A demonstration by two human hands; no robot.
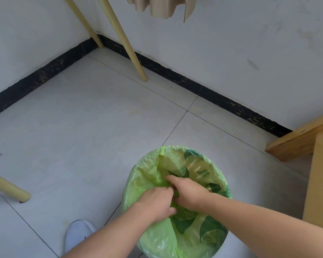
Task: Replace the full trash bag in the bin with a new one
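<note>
My left hand (158, 203) and right hand (188, 194) are both down in the mouth of the green bag (209, 231), lower centre of the frame, with loose plastic bunched between my fingers and crowding the middle of the opening. To the right, the wooden furniture frame (317, 164) stands close beside the bin and blocks a sideways reach there. The tiled floor (82, 118) to the left and above is open, bounded by pale legs (123, 38) near the upper-left wall corner and one leg (6, 187) at the left edge, with my white shoe (78, 233) just lower left of the bin.
</note>
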